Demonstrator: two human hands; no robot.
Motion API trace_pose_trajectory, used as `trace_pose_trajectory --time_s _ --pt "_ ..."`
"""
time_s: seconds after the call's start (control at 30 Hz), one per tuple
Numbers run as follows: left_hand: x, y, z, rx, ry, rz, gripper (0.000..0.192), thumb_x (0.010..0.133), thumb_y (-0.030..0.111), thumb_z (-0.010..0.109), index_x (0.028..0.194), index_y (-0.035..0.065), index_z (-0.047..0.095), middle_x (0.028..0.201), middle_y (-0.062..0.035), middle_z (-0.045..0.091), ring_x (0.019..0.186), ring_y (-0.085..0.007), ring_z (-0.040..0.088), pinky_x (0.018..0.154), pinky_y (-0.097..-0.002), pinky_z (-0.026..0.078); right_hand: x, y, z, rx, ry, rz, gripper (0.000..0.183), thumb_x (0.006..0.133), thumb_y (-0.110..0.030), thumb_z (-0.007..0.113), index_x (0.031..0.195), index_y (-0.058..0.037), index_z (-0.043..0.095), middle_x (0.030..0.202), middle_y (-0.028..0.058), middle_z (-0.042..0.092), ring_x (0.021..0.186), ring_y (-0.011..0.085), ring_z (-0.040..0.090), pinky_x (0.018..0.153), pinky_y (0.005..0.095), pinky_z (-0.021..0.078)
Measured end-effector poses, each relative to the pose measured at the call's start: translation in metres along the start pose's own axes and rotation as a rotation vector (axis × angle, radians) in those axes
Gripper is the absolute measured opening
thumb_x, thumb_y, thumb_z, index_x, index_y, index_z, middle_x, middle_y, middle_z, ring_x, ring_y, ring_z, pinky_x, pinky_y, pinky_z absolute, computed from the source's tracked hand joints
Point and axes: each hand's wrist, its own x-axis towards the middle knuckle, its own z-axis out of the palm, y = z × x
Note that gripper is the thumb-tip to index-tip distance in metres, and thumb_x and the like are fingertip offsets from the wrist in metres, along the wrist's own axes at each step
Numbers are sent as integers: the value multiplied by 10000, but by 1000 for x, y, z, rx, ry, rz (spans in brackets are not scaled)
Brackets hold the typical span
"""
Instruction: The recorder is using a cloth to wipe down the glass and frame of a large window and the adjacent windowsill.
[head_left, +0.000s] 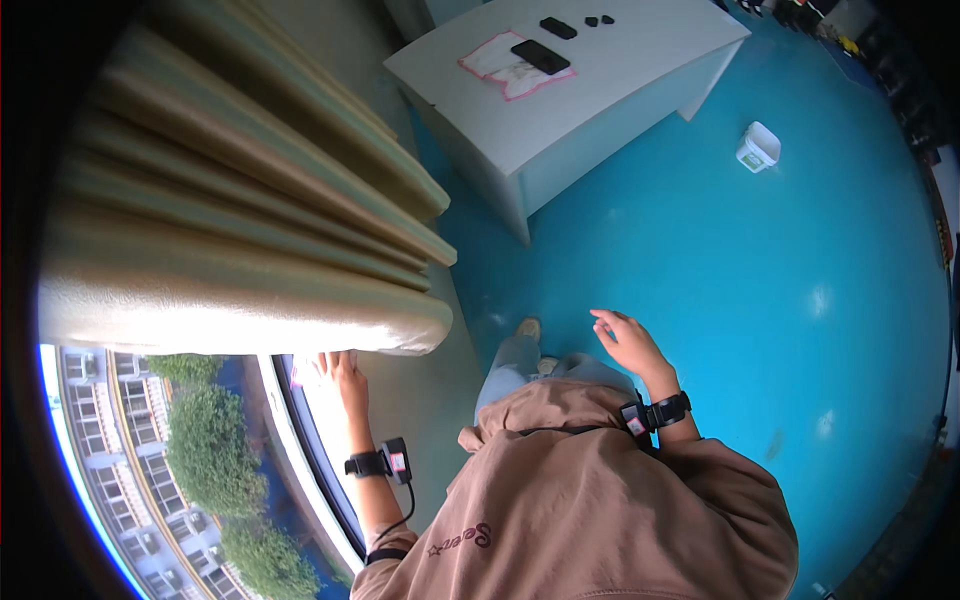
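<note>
My left hand (346, 381) rests at the bright windowsill (341, 427), its fingertips partly hidden at the lower edge of a beige curtain (300, 247). Beside those fingers shows a small pink-edged bit of what looks like a cloth (297, 373); glare washes out the rest, so I cannot tell how the hand meets it. Over the blue floor, in front of my body, my right hand (628, 343) hangs in the air, empty, with fingers loosely bent and apart. Both wrists wear black straps with small black devices.
Ahead stands a white table (600, 82) bearing a pink-edged white cloth (495, 60), a black phone (540, 56), another black device (559, 28) and two small black pieces. A white plastic bucket (758, 147) is on the blue floor (712, 277). Trees (214, 442) show through the window.
</note>
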Motion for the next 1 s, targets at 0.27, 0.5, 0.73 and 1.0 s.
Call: trace_pose_trajectory --time_s 0.27,0.5,0.73,1.0 --pt "-25 -24 11 51 -15 -260 178 704 -46 543 869 -29 608 1213 -151 438 1210 -324 324 983 -463 268 -18 36 -21 42 116 84 276 834 -194 510 1075 -61 542 945 163 611 866 336 581 741 382 470" --pt "13 74 -40 -276 -45 -619 132 753 12 513 809 -89 578 770 -170 583 721 -265 583 659 -347 479 10 60 -48 6 163 198 309 835 -197 515 1098 -35 528 952 174 609 864 309 595 748 365 477" --pt "45 128 39 -303 -502 -339 322 754 248 546 947 -4 596 849 -170 631 755 -276 603 731 -402 461 73 46 -82 -32 240 173 313 853 -226 470 1108 -51 522 962 156 606 875 314 578 760 385 459" --pt "191 252 155 -477 -617 190 248 747 172 500 731 -41 627 573 -161 579 538 -245 580 540 -355 454 74 58 -127 -53 327 393 314 863 -247 435 1114 -71 503 956 150 587 913 318 546 785 411 439"
